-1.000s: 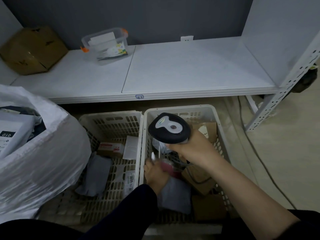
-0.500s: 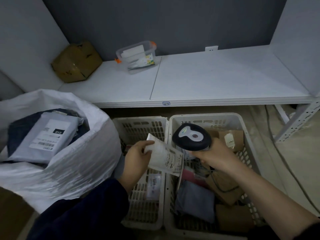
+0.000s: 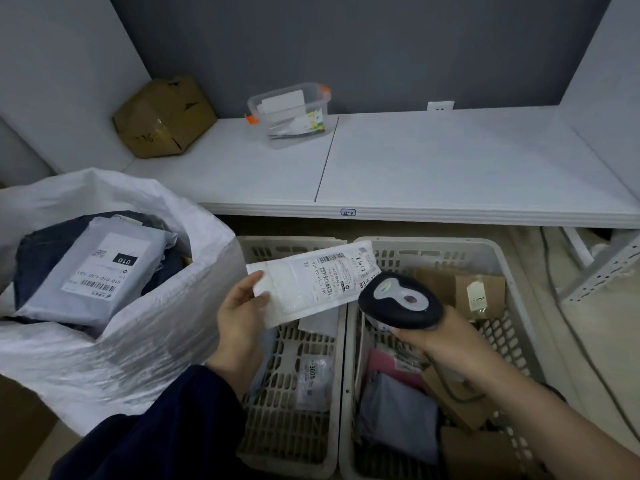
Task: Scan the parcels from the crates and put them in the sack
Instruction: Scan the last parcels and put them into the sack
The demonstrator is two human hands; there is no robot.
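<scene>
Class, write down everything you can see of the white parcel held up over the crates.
The white parcel is a flat, padded-looking envelope, seemingly bubble-lined plastic, with a printed label of barcodes and numbers facing up. It is held roughly level above the left crate. The left hand pinches its near-left corner, thumb on top. Its right end reaches the head of the scanner held by the right hand; whether they touch cannot be told.
</scene>
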